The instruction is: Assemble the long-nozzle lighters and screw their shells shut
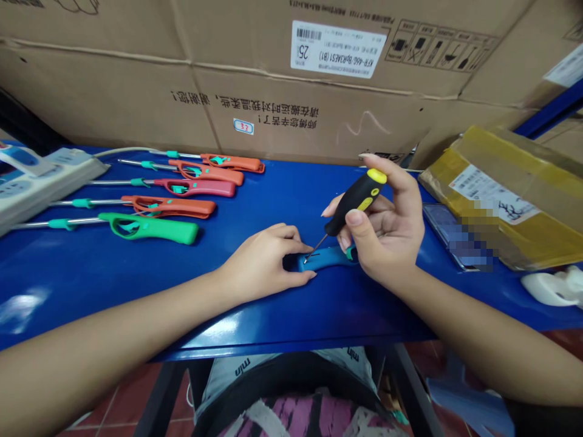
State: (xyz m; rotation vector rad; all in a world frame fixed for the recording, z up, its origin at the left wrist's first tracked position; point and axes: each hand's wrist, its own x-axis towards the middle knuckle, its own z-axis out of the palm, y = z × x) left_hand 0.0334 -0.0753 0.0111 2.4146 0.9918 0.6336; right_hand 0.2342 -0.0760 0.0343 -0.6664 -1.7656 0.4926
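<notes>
A blue lighter lies on the blue table in front of me. My left hand grips its left end between thumb and fingers. In my right hand is a screwdriver with a black and yellow handle. It is tilted, its tip touching or just over the left end of the lighter's handle, beside a small metal part. The lighter's right part passes under my right hand, where a bit of green shows.
Several orange and red lighters and a green lighter lie at the left by a power strip. Cardboard boxes stand behind. At the right are a phone, a taped box and a white object.
</notes>
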